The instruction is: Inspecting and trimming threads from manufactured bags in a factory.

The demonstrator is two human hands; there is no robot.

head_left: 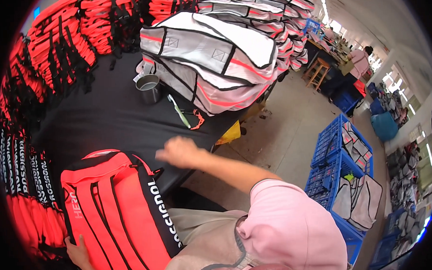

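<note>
A red bag [102, 205] with black trim, long straps and a black side panel bearing white lettering lies on the black-covered table [106, 117], close to my body. At its lower left edge is my left hand [78, 253], thumb and fingers closed on the bag's side and partly hidden by it. My right hand [178, 151] hovers beyond the bag's upper right corner, apart from it. Its fingers are curled together and slightly blurred; whatever they may hold does not show. Beyond that hand lie a green-and-white toothbrush [179, 112] and an orange cord [197, 120].
A metal mug [148, 89] stands by a heap of grey-white bag pieces [213, 54]. Red bags [58, 45] are stacked along the far and left sides. Blue crates [327, 171] stand on the floor at right, near a wooden stool [317, 73]. Another person [358, 63] works farther back.
</note>
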